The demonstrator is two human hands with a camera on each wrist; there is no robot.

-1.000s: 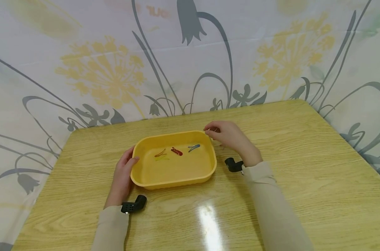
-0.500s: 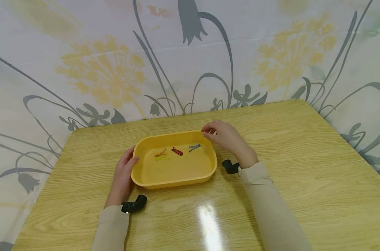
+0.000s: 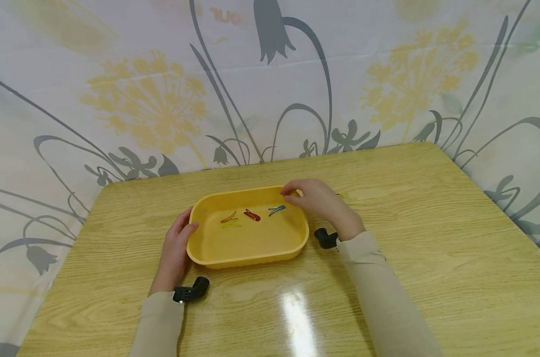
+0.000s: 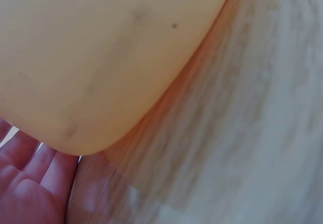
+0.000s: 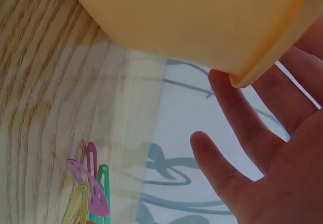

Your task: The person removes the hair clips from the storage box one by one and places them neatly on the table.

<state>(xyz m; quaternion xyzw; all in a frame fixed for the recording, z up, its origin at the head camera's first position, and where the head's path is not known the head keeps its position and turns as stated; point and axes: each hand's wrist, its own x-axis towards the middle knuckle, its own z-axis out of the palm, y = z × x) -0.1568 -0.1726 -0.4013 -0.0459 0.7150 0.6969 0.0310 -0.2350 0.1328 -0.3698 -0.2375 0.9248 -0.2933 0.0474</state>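
Note:
A yellow plastic tray (image 3: 247,248) sits on the table. Inside it lie an orange hair clip (image 3: 228,217), a yellow hair clip (image 3: 231,225), a red hair clip (image 3: 252,215) and a blue hair clip (image 3: 276,210). My left hand (image 3: 175,250) grips the tray's left end, thumb over the rim and fingers outside. At the back right corner, my right hand (image 3: 318,201) reaches over the rim with thumb and index finger bent close together. Whether they pinch anything is hidden. Purple clips (image 5: 92,188), a green clip (image 5: 104,183) and a yellow clip (image 5: 75,204) lie outside the tray.
The wooden table (image 3: 430,238) meets a floral-patterned backdrop (image 3: 234,84) along its far edge. A black camera mount sits on each wrist, the left mount (image 3: 191,290) near the tray's front corner and the right mount (image 3: 326,239) just beside its right end.
My right hand has moved left and slightly inward over the tray's back right corner. A yellow clip now shows on the table behind it. The left hand and the tray stay put.

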